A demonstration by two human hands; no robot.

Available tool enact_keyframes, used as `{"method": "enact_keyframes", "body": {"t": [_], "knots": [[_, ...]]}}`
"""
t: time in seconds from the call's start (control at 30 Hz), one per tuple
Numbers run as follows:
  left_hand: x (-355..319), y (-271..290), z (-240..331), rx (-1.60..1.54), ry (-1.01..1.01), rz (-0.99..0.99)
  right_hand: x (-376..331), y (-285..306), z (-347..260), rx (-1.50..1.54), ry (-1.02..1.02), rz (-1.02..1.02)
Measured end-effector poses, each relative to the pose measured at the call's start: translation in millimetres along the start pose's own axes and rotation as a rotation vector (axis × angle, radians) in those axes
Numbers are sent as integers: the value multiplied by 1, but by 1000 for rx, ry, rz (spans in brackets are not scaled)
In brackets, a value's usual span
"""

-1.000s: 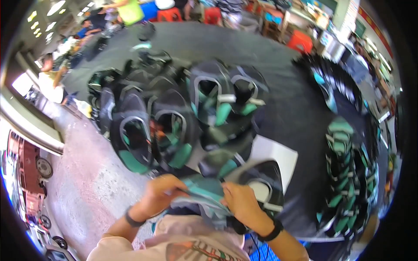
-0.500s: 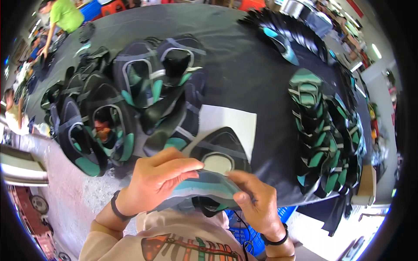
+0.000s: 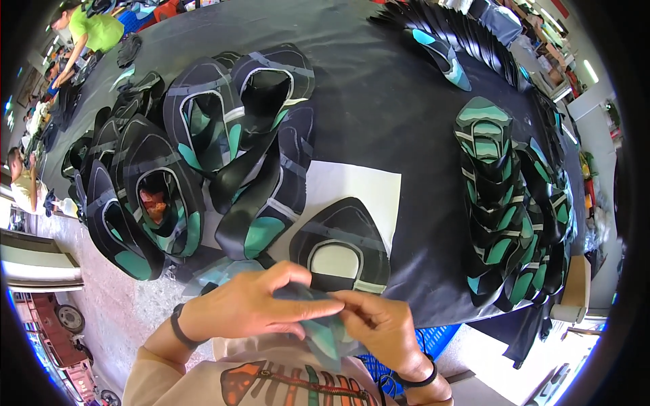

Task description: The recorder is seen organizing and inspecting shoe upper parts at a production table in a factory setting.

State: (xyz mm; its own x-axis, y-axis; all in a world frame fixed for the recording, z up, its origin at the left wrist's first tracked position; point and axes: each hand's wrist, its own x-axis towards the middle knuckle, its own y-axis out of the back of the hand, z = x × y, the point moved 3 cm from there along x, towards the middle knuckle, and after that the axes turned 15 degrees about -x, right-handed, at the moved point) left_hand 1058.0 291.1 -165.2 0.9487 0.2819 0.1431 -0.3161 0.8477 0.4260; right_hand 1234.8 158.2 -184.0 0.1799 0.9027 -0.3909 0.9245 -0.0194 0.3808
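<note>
Close to my body, both hands pinch a grey and teal shoe upper (image 3: pixel 323 342), bent and partly smeared by motion. My left hand (image 3: pixel 261 304) grips it between fingers and thumb, the index finger reaching across to the right fingertips. My right hand (image 3: pixel 380 328) is closed on its right side. Just beyond them a black shoe upper (image 3: pixel 347 220) with a rounded opening lies on a white sheet (image 3: pixel 369 177). A pale bluish, blurred piece (image 3: pixel 223 272) shows beside my left hand; whether it belongs to the held upper I cannot tell.
Black and teal shoe uppers (image 3: pixel 203 111) lie grouped on the left of the dark table (image 3: pixel 379 115). Overlapping uppers (image 3: pixel 497 203) form a stack on the right, with a fanned row (image 3: pixel 453 30) behind. A blue basket (image 3: pixel 437 342) stands below the edge. A person in green (image 3: pixel 98 30) bends over at far left.
The held upper has gone from stretched out between my hands to bent and turned downward. My right hand has moved left and down, so the fingertips of both hands now meet.
</note>
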Motion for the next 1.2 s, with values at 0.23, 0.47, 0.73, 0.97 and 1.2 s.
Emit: {"method": "enact_keyframes", "body": {"t": [0.23, 0.47, 0.73, 0.97, 1.2], "knots": [[-37, 3, -4, -49, 218, 37, 2, 3, 2, -157, 152, 260], [-83, 41, -11, 33, 346, 300, -6, 49, 53, 3, -124, 707], [-79, 31, -36, 562, 360, 369, -2, 48, 56, 210, -119, 739], [-53, 8, -18, 111, 258, 610, 0, 61, 76, 557, -50, 811], [38, 5, -12, -513, 36, 765, 18, 53, 41, 180, -71, 647]]}}
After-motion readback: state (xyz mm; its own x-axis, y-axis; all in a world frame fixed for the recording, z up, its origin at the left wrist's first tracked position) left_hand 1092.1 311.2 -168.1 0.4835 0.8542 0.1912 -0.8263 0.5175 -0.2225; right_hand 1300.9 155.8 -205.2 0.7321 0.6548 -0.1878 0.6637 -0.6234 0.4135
